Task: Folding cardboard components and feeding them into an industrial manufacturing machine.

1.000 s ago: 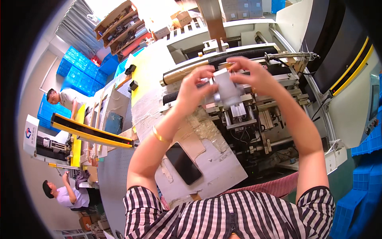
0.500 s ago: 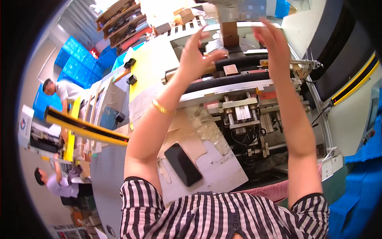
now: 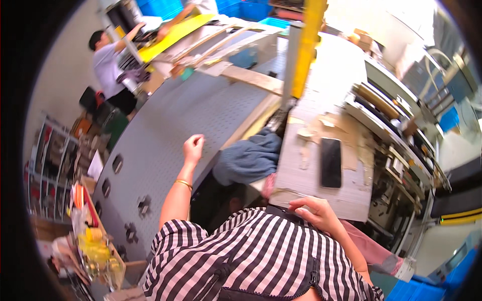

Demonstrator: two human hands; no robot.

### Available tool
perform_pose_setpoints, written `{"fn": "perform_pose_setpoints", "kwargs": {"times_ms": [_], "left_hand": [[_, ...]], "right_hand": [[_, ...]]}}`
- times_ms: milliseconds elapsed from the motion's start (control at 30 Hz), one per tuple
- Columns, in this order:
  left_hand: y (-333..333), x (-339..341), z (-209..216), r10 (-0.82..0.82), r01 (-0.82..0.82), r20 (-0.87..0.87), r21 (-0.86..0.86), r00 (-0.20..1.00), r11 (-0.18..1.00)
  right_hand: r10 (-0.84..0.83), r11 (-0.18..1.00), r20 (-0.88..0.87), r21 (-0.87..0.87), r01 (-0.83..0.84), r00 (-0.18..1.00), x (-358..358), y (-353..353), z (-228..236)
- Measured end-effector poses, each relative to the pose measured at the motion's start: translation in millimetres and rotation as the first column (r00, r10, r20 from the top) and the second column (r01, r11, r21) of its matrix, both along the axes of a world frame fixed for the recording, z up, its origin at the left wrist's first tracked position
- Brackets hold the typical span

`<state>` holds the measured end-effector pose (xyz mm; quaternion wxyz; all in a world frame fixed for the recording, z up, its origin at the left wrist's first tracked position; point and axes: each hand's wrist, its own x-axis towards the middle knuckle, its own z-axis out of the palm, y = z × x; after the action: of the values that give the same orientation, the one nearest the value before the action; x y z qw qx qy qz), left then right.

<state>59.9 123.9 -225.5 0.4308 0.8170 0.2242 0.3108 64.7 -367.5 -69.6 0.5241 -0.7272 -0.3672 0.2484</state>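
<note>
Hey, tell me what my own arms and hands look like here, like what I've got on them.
Your left hand and right hand are ungloved. A thin gold-coloured bracelet circles the left wrist; none shows on the right. Your forearms are uncovered, below a short-sleeved top in black and pale stripes.

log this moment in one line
left hand: curled, above grey perforated table | right hand: near striped shirt | black phone: on worktop | blue-grey cloth: beside worktop
</note>
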Motion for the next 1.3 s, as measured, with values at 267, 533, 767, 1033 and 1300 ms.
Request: {"fn": "perform_pose_setpoints", "kwargs": {"times_ms": [267, 533, 767, 1033, 1300], "left_hand": [[149, -322, -103, 0.739, -0.533, -0.545, 0.519, 0.396, 0.669], [161, -374, -108, 0.716, -0.388, -0.545, 0.604, 0.436, 0.696], [163, -250, -83, 0.185, -0.335, -0.457, -0.272, 0.870, 0.902], [-96, -38, 190, -0.793, 0.808, -0.160, 0.072, 0.588, 0.585], [-300, 26, 255, -0.984, 0.962, -0.112, 0.249, 0.139, 0.108]], "right_hand": [[0.281, 0.951, -0.075, -0.112, -0.288, 0.957, -11, 162, 1], [0.510, 0.860, 0.191, -0.142, -0.491, 0.839, -25, 252, -3], [0.494, 0.869, 0.241, -0.179, -0.462, 0.835, -26, 221, -3], [-0.180, 0.980, 0.503, 0.167, 0.109, 0.845, 12, 88, 40], [-0.331, 0.940, 0.574, 0.127, 0.318, 0.749, 5, -62, 48]]}}
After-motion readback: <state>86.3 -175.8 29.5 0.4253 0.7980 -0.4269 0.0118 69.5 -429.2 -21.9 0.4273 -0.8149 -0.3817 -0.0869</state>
